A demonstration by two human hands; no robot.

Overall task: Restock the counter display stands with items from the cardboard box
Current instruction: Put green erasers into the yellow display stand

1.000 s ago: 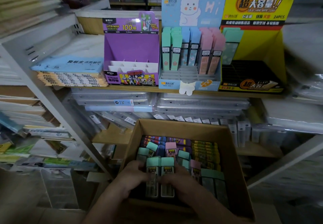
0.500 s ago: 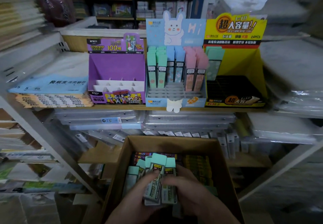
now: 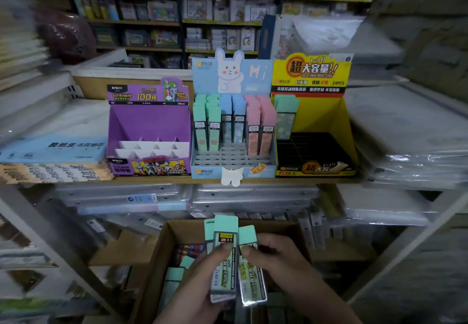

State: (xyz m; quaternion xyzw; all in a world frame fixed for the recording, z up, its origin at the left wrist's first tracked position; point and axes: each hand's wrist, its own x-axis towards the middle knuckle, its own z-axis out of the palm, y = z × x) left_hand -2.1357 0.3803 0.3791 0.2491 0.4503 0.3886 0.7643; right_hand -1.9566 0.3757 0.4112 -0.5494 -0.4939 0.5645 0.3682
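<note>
**Mint-capped lead cases held in both hands over a box, below a counter of display stands**

A wooden counter [image 3: 76, 180] is seen running across the middle of the view, in a dim stationery shop. Plastic-wrapped folders [image 3: 121, 197] are stacked beneath it.

An open cardboard box [image 3: 162, 255] is placed below the counter's front edge, at the bottom centre. Loose mint cases [image 3: 174, 273] and darker packs are seen inside it.

Three cardboard stands are lined up touching side by side along the counter's front edge.
- **Right:** a yellow display stand [image 3: 336, 121] with a black slotted tray. One mint case [image 3: 286, 118] is stood upright at its back left corner.
- **Middle:** a blue display stand [image 3: 253, 75] topped by a cartoon rabbit. Its back rows are filled with upright mint, blue and pink cases, and grey slots show in its front rows.
- **Left:** a purple display stand [image 3: 149, 118] fitted with white dividers.

A pile of blue-covered notebooks [image 3: 50, 146] is set toward the counter's left end.

Both hands are raised above the box.
- **Left hand:** the left hand [image 3: 200, 283] is wrapped around a small bundle of mint-capped cases [image 3: 225, 225]. Its thumb is pressed on the front label.
- **Right hand:** a single mint-capped case [image 3: 252, 280] is pinched by the right hand [image 3: 286, 263] just beside the bundle, caps pointing up toward the counter. Its thumb is laid across the case's face.

How many cases are in the bundle cannot be told.
</note>
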